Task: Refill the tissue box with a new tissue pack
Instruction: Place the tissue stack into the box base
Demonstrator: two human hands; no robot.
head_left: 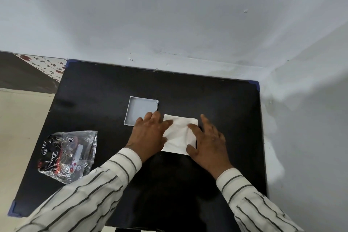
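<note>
Tissues point(179, 134) unpacked, laid flat on table point(105, 84) just right of tray point(140, 108). Stack pressed at both sides by left hand point(148, 134) and right hand point(208, 142), fingers spread flat, nothing gripped. Wrapper point(68, 153) discarded well left of tray. Loading into tray judged not yet done.

The plastic wrapper point(68, 153) reads, perhaps, "Dou…"; the rest is illegible.
</note>
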